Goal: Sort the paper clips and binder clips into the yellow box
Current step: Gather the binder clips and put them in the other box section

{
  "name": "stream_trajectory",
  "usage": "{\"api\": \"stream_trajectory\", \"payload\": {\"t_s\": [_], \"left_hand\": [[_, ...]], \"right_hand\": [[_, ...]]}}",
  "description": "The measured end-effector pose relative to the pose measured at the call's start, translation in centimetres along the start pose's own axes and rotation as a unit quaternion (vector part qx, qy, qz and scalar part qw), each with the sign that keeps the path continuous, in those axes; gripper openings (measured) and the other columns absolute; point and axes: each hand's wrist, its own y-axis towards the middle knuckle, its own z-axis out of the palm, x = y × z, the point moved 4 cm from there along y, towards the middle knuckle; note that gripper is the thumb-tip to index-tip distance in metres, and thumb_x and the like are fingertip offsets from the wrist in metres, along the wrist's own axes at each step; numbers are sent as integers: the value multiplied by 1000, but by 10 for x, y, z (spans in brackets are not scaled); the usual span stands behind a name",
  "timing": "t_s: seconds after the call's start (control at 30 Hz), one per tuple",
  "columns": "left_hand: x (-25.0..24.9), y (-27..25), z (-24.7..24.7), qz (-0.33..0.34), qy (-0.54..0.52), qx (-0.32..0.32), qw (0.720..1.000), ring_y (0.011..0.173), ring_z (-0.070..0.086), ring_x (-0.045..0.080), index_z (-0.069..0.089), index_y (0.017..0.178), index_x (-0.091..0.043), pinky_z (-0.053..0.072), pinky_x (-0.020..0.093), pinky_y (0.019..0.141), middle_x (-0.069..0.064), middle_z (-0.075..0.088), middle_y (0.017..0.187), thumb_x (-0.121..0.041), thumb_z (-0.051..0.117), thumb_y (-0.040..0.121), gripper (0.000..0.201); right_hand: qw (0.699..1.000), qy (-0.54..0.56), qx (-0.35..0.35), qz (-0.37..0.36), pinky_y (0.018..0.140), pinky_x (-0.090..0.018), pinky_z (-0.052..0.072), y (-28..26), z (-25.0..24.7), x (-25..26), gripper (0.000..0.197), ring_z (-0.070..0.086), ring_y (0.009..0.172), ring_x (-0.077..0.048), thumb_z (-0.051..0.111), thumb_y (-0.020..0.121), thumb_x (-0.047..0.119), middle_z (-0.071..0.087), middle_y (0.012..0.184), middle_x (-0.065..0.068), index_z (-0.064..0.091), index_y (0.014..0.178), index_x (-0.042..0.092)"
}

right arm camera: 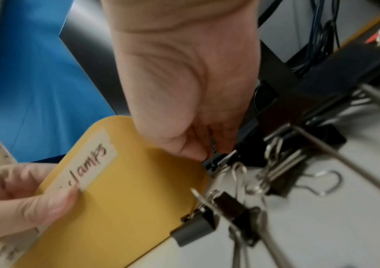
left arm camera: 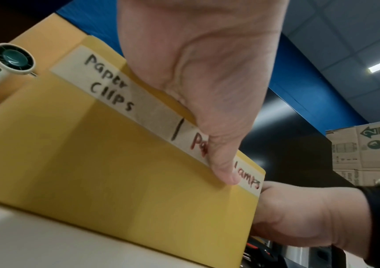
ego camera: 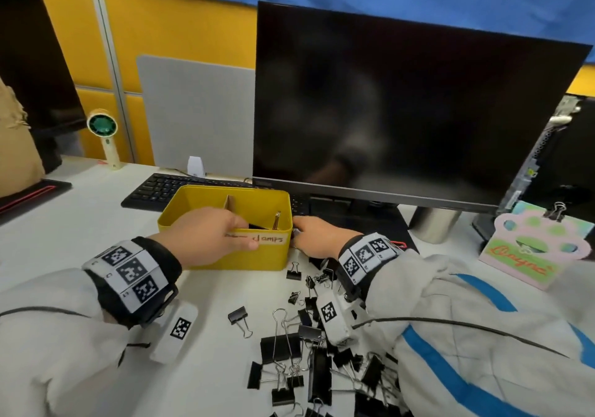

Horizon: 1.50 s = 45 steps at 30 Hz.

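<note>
Matt yellow box (ego camera: 251,257) with paper label (ego camera: 273,238); shiny wire-handled binder clips (ego camera: 280,349).

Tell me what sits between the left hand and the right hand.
In the head view, the right end of the yellow box, with its taped label, lies between the left hand and the right hand.

Tape label (left arm camera: 115,94) on yellow box (left arm camera: 92,172): "Paper Clips" black, "...lamps" red.

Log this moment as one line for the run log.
left hand: holds yellow box front wall | right hand: pinches small binder clip beside box | loose binder clips: on desk
</note>
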Motion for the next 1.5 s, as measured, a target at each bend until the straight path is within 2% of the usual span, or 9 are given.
{"api": "stream_trajectory", "payload": {"t_s": [0.27, 0.47, 0.63, 0.73, 0.87, 0.93, 1.2, 1.37, 1.5], "left_hand": [[1, -5, 0, -17, -13, -5, 1000, 94, 63, 9, 69, 117, -36, 57, 36, 87, -10, 72, 104, -68, 54, 86, 46], [-9, -6, -3, 3, -42, -30, 999, 98, 61, 12, 67, 113, -35, 55, 31, 84, -13, 67, 104, -57, 63, 88, 33], [-41, -24, -22, 83, -40, -196, 976, 92, 47, 7, 58, 88, -36, 47, 28, 76, -18, 49, 93, -61, 74, 76, 32], [-69, -41, -21, 116, -33, -88, 989, 82, 56, 6, 59, 91, -37, 52, 28, 65, -14, 57, 88, -83, 65, 65, 53], [-87, -67, 10, 81, 13, 244, 966, 116, 51, 10, 31, 135, -61, 48, 31, 95, -18, 47, 126, -86, 76, 44, 105], [-91, -75, 28, 77, 53, 317, 944, 120, 50, 18, 17, 137, -67, 47, 36, 101, -10, 41, 133, -80, 82, 41, 117], [-92, -52, 56, 121, 101, 235, 959, 94, 62, 23, 44, 130, -39, 55, 40, 81, -3, 58, 110, -65, 77, 71, 72], [-89, -44, 62, 106, 84, 227, 964, 71, 68, 25, 46, 129, -37, 59, 38, 63, -7, 57, 92, -55, 67, 86, 51], [-84, -37, 57, 108, 29, 204, 973, 69, 70, 24, 48, 133, -40, 61, 42, 60, -1, 66, 102, -42, 62, 90, 45]], "right_hand": [[976, -185, 110, -18, 106, -41, 46, -54, 3, 11, 82, 53, 126, -21, 69, 78, 66, 44, 149, 5, 38, 148, 35], [968, -221, 111, 40, 111, -50, 35, -66, -11, -2, 100, 33, 143, -29, 75, 67, 72, 30, 160, 5, 27, 151, 49], [983, -154, 94, 15, 95, -42, 53, -68, -9, -10, 55, 57, 114, -22, 82, 76, 47, 52, 132, 3, 61, 126, 39], [995, -34, 87, 22, 76, -39, 63, -68, -7, -17, 35, 67, 90, -25, 83, 81, 25, 57, 117, -5, 69, 113, 21], [997, 24, 68, 20, 73, -37, 64, -67, -10, -24, 29, 70, 92, -28, 81, 83, 18, 60, 103, -5, 71, 111, 17], [996, 58, 62, 15, 70, -33, 63, -68, -13, -27, 27, 70, 85, -23, 80, 83, 15, 60, 98, -4, 72, 109, 16], [952, 301, 43, 26, 76, -38, 60, -83, -40, -40, 25, 65, 82, -14, 75, 87, 6, 68, 89, -3, 68, 111, 7], [878, 478, 18, -19, 85, -41, 57, -71, -56, -9, 17, 65, 98, -28, 72, 89, 9, 68, 106, -11, 68, 104, 14], [879, 475, -29, -32, 79, -38, 61, -50, -53, 38, 24, 70, 100, -29, 72, 90, 11, 70, 113, -15, 67, 114, 8]]}}
